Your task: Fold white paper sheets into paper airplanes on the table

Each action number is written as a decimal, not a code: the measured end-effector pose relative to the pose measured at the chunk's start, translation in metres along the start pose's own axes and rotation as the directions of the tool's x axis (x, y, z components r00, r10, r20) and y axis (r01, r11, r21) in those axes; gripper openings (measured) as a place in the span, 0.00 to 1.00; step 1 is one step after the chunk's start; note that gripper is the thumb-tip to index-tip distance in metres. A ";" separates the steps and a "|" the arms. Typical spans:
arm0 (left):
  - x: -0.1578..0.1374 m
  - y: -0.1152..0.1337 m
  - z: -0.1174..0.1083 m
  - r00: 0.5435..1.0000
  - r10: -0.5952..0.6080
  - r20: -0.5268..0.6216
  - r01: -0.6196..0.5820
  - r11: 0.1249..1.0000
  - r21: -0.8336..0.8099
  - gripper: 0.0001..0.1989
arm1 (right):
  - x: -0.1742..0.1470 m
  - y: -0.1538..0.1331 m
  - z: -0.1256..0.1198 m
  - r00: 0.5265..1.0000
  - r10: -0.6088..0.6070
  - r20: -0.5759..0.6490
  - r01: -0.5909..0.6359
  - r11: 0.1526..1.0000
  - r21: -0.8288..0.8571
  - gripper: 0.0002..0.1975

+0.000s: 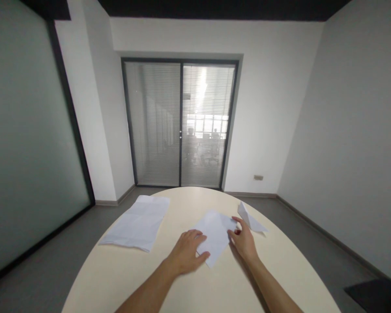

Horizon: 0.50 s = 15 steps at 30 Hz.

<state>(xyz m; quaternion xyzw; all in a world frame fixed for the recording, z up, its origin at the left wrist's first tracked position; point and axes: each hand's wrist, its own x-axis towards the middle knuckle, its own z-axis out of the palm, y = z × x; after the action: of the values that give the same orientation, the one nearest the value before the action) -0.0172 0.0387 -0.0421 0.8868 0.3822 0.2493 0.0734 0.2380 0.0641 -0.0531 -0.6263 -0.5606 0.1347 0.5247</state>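
Observation:
A white sheet of paper, turned cornerwise with fold lines in it, lies on the table between my hands. My left hand rests at its left edge, thumb and fingers apart, fingertips on the paper. At the right corner, my right hand has the paper between thumb and fingers; the other fingertips are curled and partly hidden. Just beyond my right hand is a folded white paper piece, with one flap standing up. A stack of white paper lies on the left side of the table.
The pale round table has a curved edge on the far side and both flanks. Beyond it stands a glazed door with blinds. A frosted glass panel is at left, a white wall at right, and a dark object at lower right.

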 end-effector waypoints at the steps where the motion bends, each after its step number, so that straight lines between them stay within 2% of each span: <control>1: 0.000 0.000 0.000 1.000 0.006 -0.014 -0.006 1.000 -0.006 0.22 | 0.000 -0.004 -0.001 0.999 0.030 -0.028 -0.028 0.995 0.100 0.30; 3: 0.000 -0.002 0.000 0.999 0.012 -0.051 -0.013 1.000 -0.019 0.21 | -0.001 -0.014 -0.005 0.992 0.021 -0.123 0.013 0.962 0.272 0.32; 4: 0.000 -0.003 0.000 0.997 0.012 -0.073 -0.014 1.000 -0.025 0.21 | -0.001 -0.020 -0.009 0.987 -0.007 -0.161 0.052 0.958 0.283 0.29; 6: 0.001 -0.004 0.000 0.992 0.007 -0.124 -0.011 0.999 -0.036 0.23 | -0.002 -0.030 -0.016 0.963 -0.119 -0.243 0.164 0.972 0.171 0.16; 8: 0.004 -0.005 0.000 0.978 -0.016 -0.210 0.009 0.999 -0.033 0.27 | -0.005 -0.039 -0.023 0.909 -0.318 -0.269 0.335 0.942 0.017 0.09; 10: 0.009 -0.005 -0.002 0.939 -0.051 -0.340 0.048 0.999 -0.017 0.33 | -0.009 -0.047 -0.028 0.809 -0.556 -0.192 0.553 0.830 -0.074 0.06; 11: 0.011 -0.004 -0.004 0.911 -0.060 -0.409 0.063 0.998 -0.005 0.35 | -0.011 -0.050 -0.028 0.765 -0.632 -0.124 0.623 0.775 -0.106 0.07; 13: 0.016 -0.001 -0.008 0.858 -0.027 -0.514 0.055 0.998 0.039 0.35 | -0.015 -0.056 -0.028 0.679 -0.734 -0.026 0.725 0.676 -0.132 0.08; 15: 0.019 0.002 -0.012 0.834 0.061 -0.548 -0.004 0.994 0.105 0.31 | -0.018 -0.062 -0.025 0.621 -0.782 0.058 0.782 0.613 -0.112 0.09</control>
<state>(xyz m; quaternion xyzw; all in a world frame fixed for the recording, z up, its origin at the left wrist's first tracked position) -0.0114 0.0502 -0.0236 0.7866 0.3839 0.4755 -0.0880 0.2164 0.0246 -0.0005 -0.3512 -0.7855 -0.1421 0.4894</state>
